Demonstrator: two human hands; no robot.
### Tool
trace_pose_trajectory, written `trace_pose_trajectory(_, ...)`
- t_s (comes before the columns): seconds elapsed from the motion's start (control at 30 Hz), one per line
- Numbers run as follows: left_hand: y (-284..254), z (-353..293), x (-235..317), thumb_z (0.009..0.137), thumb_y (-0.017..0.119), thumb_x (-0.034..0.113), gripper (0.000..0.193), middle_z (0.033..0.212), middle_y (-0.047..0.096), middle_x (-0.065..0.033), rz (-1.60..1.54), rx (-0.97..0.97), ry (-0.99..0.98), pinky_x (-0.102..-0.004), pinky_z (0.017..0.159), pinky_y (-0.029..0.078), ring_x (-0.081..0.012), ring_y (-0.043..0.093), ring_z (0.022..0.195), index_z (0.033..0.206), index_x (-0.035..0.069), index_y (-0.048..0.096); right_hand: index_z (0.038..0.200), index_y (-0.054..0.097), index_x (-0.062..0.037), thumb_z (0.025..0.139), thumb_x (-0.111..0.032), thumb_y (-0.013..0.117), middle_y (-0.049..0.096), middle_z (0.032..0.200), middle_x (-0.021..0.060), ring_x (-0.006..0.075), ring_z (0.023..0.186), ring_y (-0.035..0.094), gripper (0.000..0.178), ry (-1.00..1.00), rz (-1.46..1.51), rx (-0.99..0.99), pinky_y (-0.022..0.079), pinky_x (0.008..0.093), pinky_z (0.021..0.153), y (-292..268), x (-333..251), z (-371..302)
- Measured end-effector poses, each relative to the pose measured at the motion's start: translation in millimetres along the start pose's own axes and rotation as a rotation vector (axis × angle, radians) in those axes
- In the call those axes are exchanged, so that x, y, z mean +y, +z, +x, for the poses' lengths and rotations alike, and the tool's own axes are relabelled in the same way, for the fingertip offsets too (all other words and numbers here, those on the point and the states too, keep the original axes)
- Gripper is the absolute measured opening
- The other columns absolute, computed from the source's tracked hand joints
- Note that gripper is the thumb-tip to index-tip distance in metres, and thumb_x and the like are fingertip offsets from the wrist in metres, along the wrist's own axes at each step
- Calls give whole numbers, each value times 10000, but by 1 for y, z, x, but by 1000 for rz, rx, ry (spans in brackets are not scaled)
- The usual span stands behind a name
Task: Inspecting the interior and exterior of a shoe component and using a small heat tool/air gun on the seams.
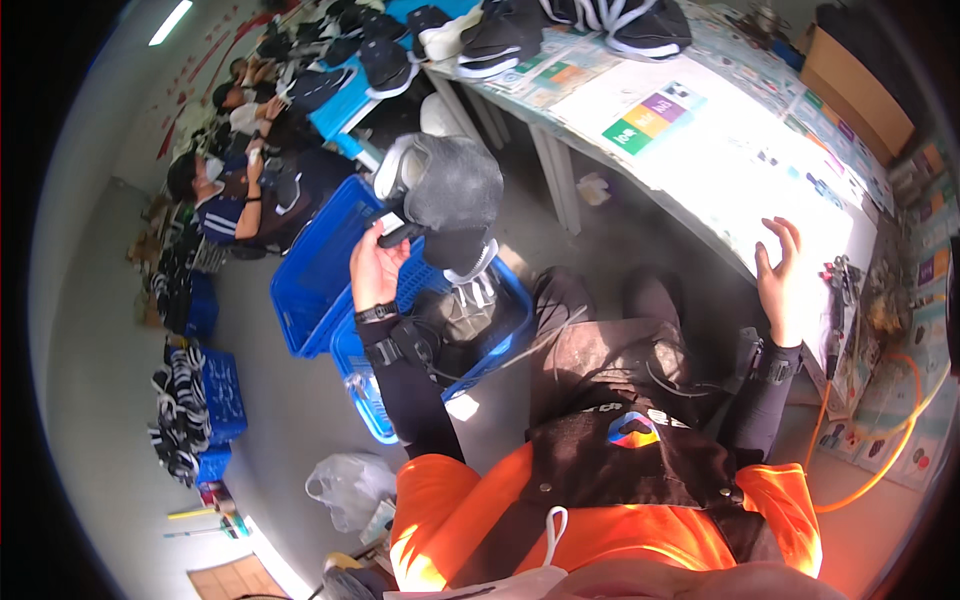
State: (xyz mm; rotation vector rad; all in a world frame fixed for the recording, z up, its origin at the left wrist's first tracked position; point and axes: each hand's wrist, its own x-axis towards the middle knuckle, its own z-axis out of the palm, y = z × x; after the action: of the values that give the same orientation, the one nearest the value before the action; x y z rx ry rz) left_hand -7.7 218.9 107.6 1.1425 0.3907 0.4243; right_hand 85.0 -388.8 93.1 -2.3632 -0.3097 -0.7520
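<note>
My left hand [376,268] is raised over a blue plastic basket, its fingers curled on the edge of a black shoe [398,230] with a white patch. Right beside it is a dark grey, rounded fabric thing [458,182]; whether it belongs to the shoe I cannot tell. Another black shoe with a white sole edge [472,262] shows just below. Dark shoes with white laces [472,308] lie in the blue basket [515,335]. My right hand [785,280] hovers by the near edge of the white-topped table [700,190], fingers apart, holding nothing.
Black-and-white shoes [648,30] stand on the table's far side. A second blue basket [312,262] leans at the left. More baskets [222,395] with shoes line the left wall, where co-workers [230,205] sit. An orange hose [905,440] hangs at right; a plastic bag [350,490] lies on the floor.
</note>
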Motion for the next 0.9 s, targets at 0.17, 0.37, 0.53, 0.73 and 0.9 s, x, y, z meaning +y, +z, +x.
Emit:
trace_pose_trajectory(0.17, -86, -66, -56, 1007, 665, 279, 291, 1030, 748, -98, -72, 146, 18, -308, 682, 586, -197, 722, 841, 1146, 23, 656, 1241, 651, -66, 924, -41, 667, 594, 1335, 154, 359, 1258, 594, 318, -39, 153, -167, 468, 426, 1071, 32, -30, -4)
trace_pose_trajectory(0.37, -164, -140, -151, 1008, 672, 321, 302, 926, 732, -127, -106, 496, -311, -308, 712, 616, -209, 729, 786, 1044, 24, 631, 1166, 653, -38, 896, -23, 678, 619, 1240, 139, 352, 1167, 633, 272, -28, 108, -272, 496, 418, 1013, 33, -36, -13)
trace_pose_trajectory(0.53, -212, -150, -232, 984, 685, 344, 367, 885, 740, -186, -70, 461, -436, -329, 655, 597, -257, 729, 749, 1033, -16, 635, 1158, 655, -30, 891, -22, 684, 629, 1225, 144, 363, 1168, 630, 269, 48, 77, -337, 498, 417, 1006, 34, -31, -21)
trace_pose_trajectory(0.73, -154, 45, -149, 1070, 553, 189, 305, 1344, 682, -146, -761, 307, -158, -426, 1024, 562, -281, 672, 1207, 1302, -1, 611, 1154, 649, -9, 883, -17, 686, 630, 1213, 158, 378, 1154, 625, 273, 59, 69, -339, 500, 425, 997, 34, -36, -22)
trace_pose_trajectory(0.9, 32, 168, 206, 1028, 685, 336, 388, 1108, 637, -74, -21, 1, 806, -427, 861, 567, -194, 632, 1011, 1257, 65, 529, 1163, 651, 8, 880, -1, 671, 631, 1204, 177, 380, 1153, 621, 284, 40, 98, -295, 488, 421, 1020, 28, -52, -20)
